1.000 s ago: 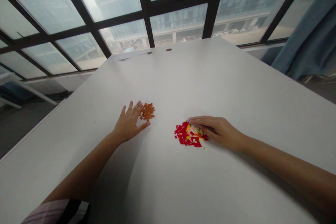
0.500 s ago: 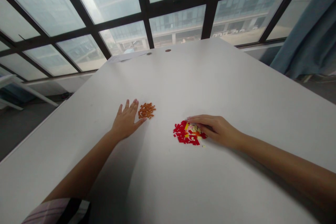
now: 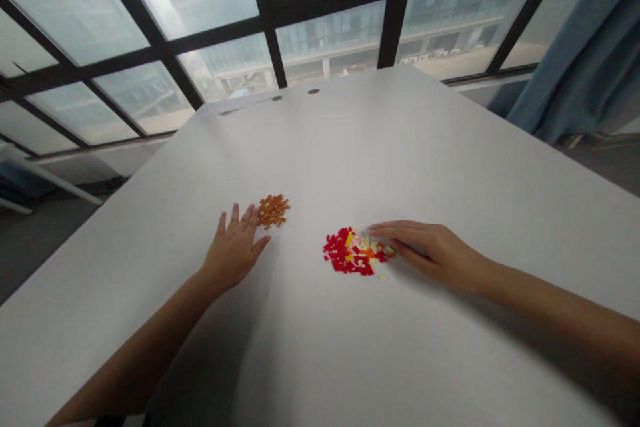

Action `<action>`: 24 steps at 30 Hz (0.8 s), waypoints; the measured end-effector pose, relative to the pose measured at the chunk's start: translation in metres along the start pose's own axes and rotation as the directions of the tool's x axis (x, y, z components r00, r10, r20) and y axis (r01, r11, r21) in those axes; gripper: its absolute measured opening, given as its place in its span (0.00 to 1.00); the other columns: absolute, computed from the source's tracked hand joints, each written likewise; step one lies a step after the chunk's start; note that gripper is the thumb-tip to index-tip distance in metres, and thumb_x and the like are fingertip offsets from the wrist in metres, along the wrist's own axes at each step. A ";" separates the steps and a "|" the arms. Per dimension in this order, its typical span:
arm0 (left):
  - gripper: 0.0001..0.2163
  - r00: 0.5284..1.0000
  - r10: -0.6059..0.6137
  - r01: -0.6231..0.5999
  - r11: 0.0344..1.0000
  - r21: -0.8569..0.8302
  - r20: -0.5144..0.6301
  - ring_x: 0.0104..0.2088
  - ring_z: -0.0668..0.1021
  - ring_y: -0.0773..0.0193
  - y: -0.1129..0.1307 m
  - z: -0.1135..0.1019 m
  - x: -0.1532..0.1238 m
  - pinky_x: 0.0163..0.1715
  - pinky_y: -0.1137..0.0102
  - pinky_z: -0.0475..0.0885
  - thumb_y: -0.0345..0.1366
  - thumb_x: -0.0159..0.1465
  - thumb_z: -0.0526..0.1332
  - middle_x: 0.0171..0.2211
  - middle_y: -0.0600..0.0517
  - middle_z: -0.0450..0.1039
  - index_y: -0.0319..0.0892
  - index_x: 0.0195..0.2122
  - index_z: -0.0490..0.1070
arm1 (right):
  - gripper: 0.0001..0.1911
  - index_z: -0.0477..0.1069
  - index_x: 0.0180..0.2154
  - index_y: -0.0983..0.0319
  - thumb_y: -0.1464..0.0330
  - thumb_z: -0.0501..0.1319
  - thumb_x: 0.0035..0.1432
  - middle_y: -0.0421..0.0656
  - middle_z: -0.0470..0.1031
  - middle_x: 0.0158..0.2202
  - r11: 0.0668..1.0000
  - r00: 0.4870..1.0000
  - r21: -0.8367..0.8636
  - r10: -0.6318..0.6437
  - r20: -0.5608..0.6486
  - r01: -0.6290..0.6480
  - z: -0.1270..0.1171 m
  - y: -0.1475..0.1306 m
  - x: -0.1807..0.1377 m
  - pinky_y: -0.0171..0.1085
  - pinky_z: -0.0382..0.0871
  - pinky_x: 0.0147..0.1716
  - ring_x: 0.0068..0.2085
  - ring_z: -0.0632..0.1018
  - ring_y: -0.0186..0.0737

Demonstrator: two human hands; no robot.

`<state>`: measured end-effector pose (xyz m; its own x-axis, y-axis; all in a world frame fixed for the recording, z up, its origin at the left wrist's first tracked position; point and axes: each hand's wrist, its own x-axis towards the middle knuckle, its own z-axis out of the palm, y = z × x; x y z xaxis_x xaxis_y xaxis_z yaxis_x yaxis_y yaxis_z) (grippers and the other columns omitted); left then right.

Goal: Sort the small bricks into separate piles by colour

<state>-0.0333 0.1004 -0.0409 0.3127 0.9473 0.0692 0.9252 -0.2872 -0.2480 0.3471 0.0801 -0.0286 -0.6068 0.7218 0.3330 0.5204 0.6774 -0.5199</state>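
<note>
My left hand [image 3: 232,247] lies on the white table with its fingers spread, its fingertips beside the left edge of a heap of small orange-brown pieces [image 3: 273,210]. Further right is a spread of small building-block pieces [image 3: 345,253], mostly red, with some yellow, orange, pink and cream ones on its right side. My right hand [image 3: 425,247] is at the right edge of that spread, fingers stretched out to the left and thumb apart below them. Nothing shows in its grasp, though the inner side of the palm is hidden.
The white table [image 3: 320,347] reaches to the dark-framed windows [image 3: 270,7]. At its far edge are two round discs, one grey [image 3: 277,99] and one brown [image 3: 313,91], near a pale flat sheet [image 3: 230,105]. A blue curtain [image 3: 575,73] hangs at the right.
My right hand has drawn back to the right, uncovering more of the cream and pink pieces. My left hand has slid slightly toward me. The view has shifted a little.
</note>
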 end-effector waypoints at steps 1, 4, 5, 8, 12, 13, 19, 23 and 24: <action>0.31 1.000 -0.006 0.006 1.000 -0.006 -0.001 0.69 0.51 0.38 0.001 0.000 0.004 0.65 0.44 0.52 0.47 0.72 0.39 0.68 0.38 0.53 0.26 0.67 0.52 | 0.20 0.73 0.53 0.58 0.73 0.49 0.65 0.46 0.78 0.52 1.000 1.000 0.000 0.007 0.004 -0.007 -0.001 -0.002 -0.001 0.42 0.75 0.52 0.52 0.79 0.41; 0.32 0.998 -0.020 0.018 1.000 -0.023 -0.061 0.69 0.51 0.36 0.005 -0.006 0.014 0.65 0.42 0.51 0.47 0.72 0.40 0.67 0.35 0.53 0.25 0.67 0.53 | 0.20 0.73 0.53 0.58 0.73 0.49 0.66 0.46 0.78 0.52 1.000 1.000 -0.005 0.007 0.015 -0.007 -0.004 -0.008 -0.003 0.43 0.74 0.52 0.52 0.79 0.41; 0.32 0.996 -0.010 0.007 1.000 -0.030 -0.092 0.69 0.50 0.35 0.008 -0.009 0.015 0.65 0.41 0.50 0.48 0.71 0.40 0.67 0.35 0.52 0.25 0.67 0.52 | 0.20 0.73 0.53 0.58 0.73 0.49 0.66 0.46 0.78 0.51 1.000 1.000 -0.013 0.000 0.011 0.000 -0.004 -0.009 -0.003 0.43 0.75 0.51 0.51 0.79 0.41; 0.32 0.982 0.107 -0.120 0.990 -0.073 -0.155 0.69 0.49 0.38 0.026 -0.021 0.012 0.65 0.43 0.49 0.49 0.72 0.42 0.68 0.36 0.51 0.29 0.68 0.50 | 0.17 0.75 0.50 0.60 0.71 0.51 0.66 0.49 0.80 0.47 0.997 0.999 -0.070 -0.031 -0.012 0.030 -0.006 -0.012 0.001 0.42 0.77 0.47 0.47 0.80 0.42; 0.30 0.883 0.452 -0.469 0.864 -0.181 -0.128 0.70 0.51 0.47 0.061 -0.036 -0.003 0.67 0.51 0.53 0.47 0.71 0.49 0.69 0.40 0.51 0.35 0.68 0.49 | 0.16 0.76 0.48 0.61 0.73 0.52 0.65 0.50 0.80 0.45 0.984 0.997 -0.166 -0.070 0.018 0.072 -0.002 -0.012 0.011 0.44 0.77 0.45 0.44 0.80 0.43; 0.30 0.851 0.509 -0.526 0.826 -0.202 -0.131 0.70 0.51 0.47 0.069 -0.037 -0.007 0.67 0.50 0.53 0.47 0.70 0.51 0.69 0.40 0.50 0.36 0.68 0.50 | 0.17 0.76 0.48 0.60 0.74 0.52 0.64 0.49 0.80 0.46 0.980 0.997 -0.185 -0.075 0.035 0.080 -0.001 -0.012 0.012 0.44 0.77 0.45 0.44 0.80 0.43; 0.28 0.803 0.542 -0.595 0.739 -0.314 -0.246 0.68 0.56 0.45 0.086 -0.028 -0.022 0.64 0.50 0.59 0.38 0.67 0.57 0.67 0.37 0.56 0.35 0.66 0.53 | 0.15 0.77 0.47 0.60 0.75 0.55 0.64 0.48 0.81 0.42 0.979 0.994 -0.185 -0.072 0.082 0.086 0.005 -0.018 0.013 0.39 0.78 0.41 0.41 0.81 0.41; 0.26 0.805 0.512 -0.593 0.707 -0.385 -0.298 0.69 0.55 0.49 0.082 -0.024 -0.023 0.64 0.51 0.61 0.34 0.66 0.56 0.66 0.37 0.58 0.36 0.65 0.54 | 0.15 0.77 0.46 0.60 0.75 0.55 0.64 0.47 0.80 0.41 0.981 0.996 -0.173 -0.075 0.057 0.084 0.005 -0.015 0.015 0.37 0.77 0.41 0.40 0.81 0.40; 0.25 0.806 0.505 -0.592 0.702 -0.396 -0.310 0.69 0.55 0.49 0.082 -0.024 -0.023 0.64 0.51 0.62 0.33 0.66 0.56 0.66 0.37 0.59 0.37 0.64 0.56 | 0.15 0.77 0.46 0.60 0.76 0.55 0.63 0.47 0.80 0.41 0.980 0.996 -0.182 -0.073 0.046 0.080 0.005 -0.012 0.018 0.37 0.77 0.40 0.40 0.81 0.40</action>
<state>0.0404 0.0517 -0.0397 0.7857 0.5742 0.2302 0.5493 -0.8187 0.1674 0.3269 0.0841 -0.0203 -0.6703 0.6629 0.3334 0.5705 0.7477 -0.3397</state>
